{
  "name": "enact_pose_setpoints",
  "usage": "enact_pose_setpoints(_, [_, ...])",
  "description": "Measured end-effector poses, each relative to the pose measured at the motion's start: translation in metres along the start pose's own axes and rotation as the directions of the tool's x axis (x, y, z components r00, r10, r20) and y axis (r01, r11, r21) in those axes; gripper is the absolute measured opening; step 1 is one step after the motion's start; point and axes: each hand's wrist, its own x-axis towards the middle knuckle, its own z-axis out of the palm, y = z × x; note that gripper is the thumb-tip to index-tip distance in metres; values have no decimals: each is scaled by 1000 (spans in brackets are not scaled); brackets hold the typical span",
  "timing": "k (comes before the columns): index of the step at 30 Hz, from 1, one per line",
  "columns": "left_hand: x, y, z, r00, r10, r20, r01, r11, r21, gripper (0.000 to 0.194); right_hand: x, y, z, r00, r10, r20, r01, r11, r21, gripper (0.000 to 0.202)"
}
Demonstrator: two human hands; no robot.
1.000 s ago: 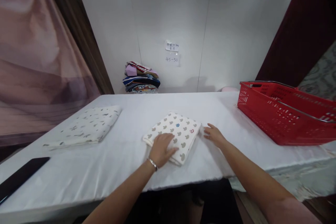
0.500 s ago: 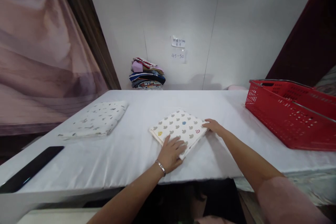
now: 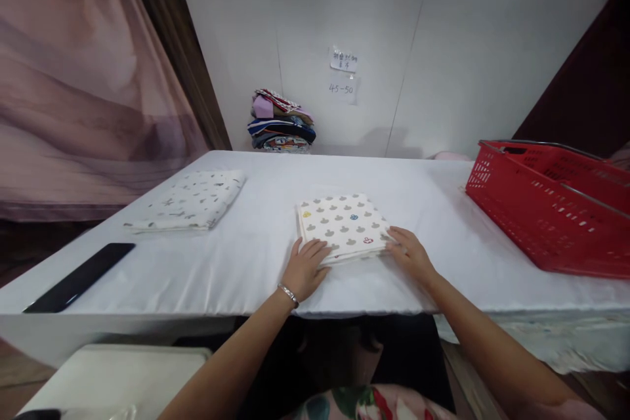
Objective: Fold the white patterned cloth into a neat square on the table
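Note:
A folded white cloth [image 3: 344, 220] printed with grey mushroom-like shapes and a few coloured ones lies on the white-covered table [image 3: 266, 210] in front of me. My left hand [image 3: 306, 269] rests at its near left corner, fingers stretched out over the edge and the thumb at the front side. At the near right corner, my right hand [image 3: 411, 254] has its fingers closed on the cloth's edge; the fingertips are partly hidden. A silvery bracelet [image 3: 288, 295] circles my left wrist.
Another folded patterned cloth [image 3: 191, 200] lies to the left, behind a black phone-like slab [image 3: 81, 277]. The red plastic basket [image 3: 551, 216] stands at the right. A stack of folded fabrics [image 3: 281, 121] sits at the far wall. Below left is a pale stool-like surface [image 3: 118, 374].
The mushroom-print cloth has turned so that one edge now faces me. My left hand has slid to its near left corner, and my right hand has come nearer along its right side.

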Motion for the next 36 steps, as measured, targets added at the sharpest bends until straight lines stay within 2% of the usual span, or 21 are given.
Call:
enact_pose_setpoints(3, [1,0,2,1000,0,-29,0,1000,4,30,0,-8,-1,978,-188,89,192,981,-36,33])
enact_pose_setpoints(5, [1,-1,3,999,3,-39,-2,1000,12,28,2,-11,0,964,-227,140,234,971,-38,31])
enact_pose_setpoints(13, [2,7,4,999,-16,-50,17,1000,20,29,6,-21,4,944,-242,223,262,963,-64,32])
enact_pose_setpoints(20, [13,15,9,998,-23,-58,25,999,30,24,11,-27,13,927,-321,192,330,944,-12,33])
enact_pose_setpoints(26, [19,16,6,996,-15,-89,18,999,42,24,12,-30,18,945,-256,205,258,966,15,31])
enact_pose_setpoints(32, [20,15,3,993,-15,-113,24,996,83,25,8,-35,24,965,-237,114,236,972,20,32])
enact_pose_setpoints(36, [15,11,9,998,19,-62,-13,995,104,26,7,-38,23,953,-254,166,254,967,21,31])
